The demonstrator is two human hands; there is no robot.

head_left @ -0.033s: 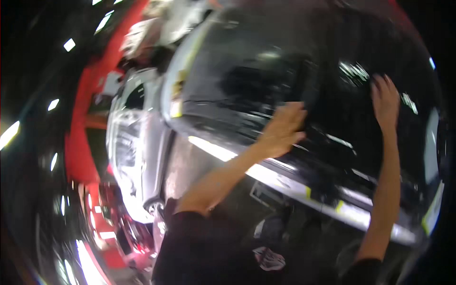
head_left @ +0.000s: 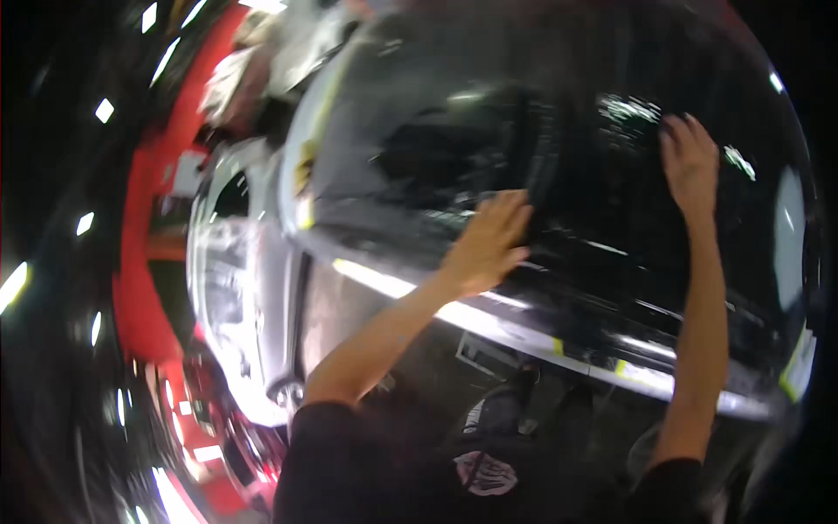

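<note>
A large dark curved car window fills the upper middle of the view, glossy and full of reflections. My left hand lies flat on its lower part with fingers spread. My right hand is pressed flat higher up on the right of the glass, arm stretched out. Neither hand holds anything. A pale strip runs along the glass's lower edge just below my left wrist.
Small yellow tape pieces sit at the window's edges. The silver car body extends to the left. A red structure curves along the far left. My shoes stand on the dark floor below.
</note>
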